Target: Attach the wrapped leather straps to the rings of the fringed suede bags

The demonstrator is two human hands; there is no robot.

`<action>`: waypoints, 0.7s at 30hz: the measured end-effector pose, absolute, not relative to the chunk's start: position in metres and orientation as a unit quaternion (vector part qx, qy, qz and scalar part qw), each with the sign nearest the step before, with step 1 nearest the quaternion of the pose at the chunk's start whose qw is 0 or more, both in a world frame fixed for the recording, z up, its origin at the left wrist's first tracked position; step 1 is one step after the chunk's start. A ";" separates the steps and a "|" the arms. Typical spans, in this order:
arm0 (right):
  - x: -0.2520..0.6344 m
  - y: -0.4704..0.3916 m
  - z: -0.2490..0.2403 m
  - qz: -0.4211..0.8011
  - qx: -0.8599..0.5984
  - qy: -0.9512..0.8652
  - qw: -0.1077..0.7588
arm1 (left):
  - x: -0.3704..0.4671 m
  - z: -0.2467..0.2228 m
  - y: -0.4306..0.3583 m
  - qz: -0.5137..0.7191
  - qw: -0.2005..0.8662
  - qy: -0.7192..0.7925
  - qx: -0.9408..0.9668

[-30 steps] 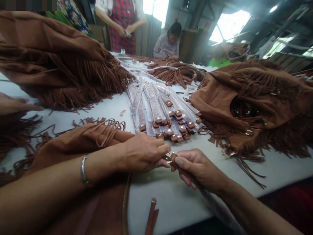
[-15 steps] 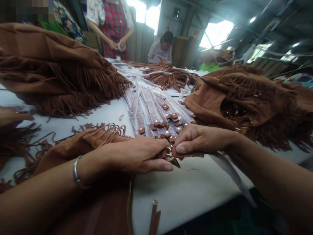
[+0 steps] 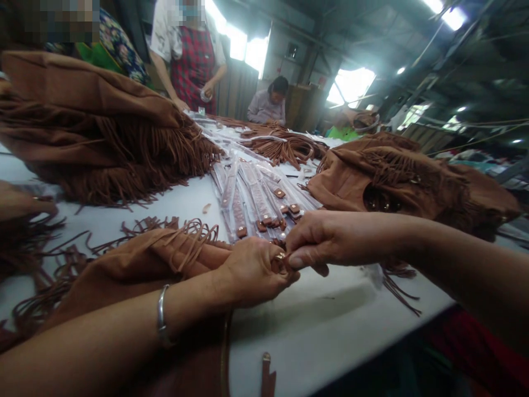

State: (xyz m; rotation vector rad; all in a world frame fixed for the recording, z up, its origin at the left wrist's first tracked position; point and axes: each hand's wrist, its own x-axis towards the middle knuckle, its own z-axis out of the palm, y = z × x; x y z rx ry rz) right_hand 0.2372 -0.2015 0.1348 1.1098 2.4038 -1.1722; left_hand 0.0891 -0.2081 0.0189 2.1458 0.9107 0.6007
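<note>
My left hand [image 3: 252, 273] is closed around a small gold metal fitting [image 3: 281, 257] beside a brown fringed bag [image 3: 136, 262]. Pressed up against it, my right hand [image 3: 316, 240] pinches the end of a brown leather strap, mostly hidden by my fingers. The two hands meet at the fitting, just above the white table [image 3: 289, 342]. Thin brown fringe strips [image 3: 400, 292] hang below my right forearm. Past my hands lie several brown straps in clear plastic sleeves [image 3: 252, 193], with studded tabs at their near ends.
Piles of brown fringed bags stand at left [image 3: 95, 121] and right [image 3: 351, 182]. A short strap piece [image 3: 268, 377] lies near the front edge. Another person's hand [image 3: 25, 201] shows at far left. Co-workers are across the table, one in a checked apron [image 3: 193, 66].
My left hand has curled closed around the metal fitting, its thumb no longer stretched out. My right hand has shifted slightly left, and its strap is now mostly hidden. The view has tilted.
</note>
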 end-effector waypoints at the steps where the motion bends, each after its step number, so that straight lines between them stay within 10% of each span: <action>1: 0.236 -0.204 0.134 -0.375 0.384 0.836 0.114 | 0.089 0.018 -0.207 0.230 0.352 0.360 0.833; 9: 0.248 -0.225 0.105 -0.386 0.437 0.813 0.002 | 0.089 0.012 -0.203 0.213 0.308 0.349 0.859; 21: 0.238 -0.165 0.116 -0.565 0.344 0.728 0.182 | 0.088 0.015 -0.208 0.269 0.222 0.354 0.868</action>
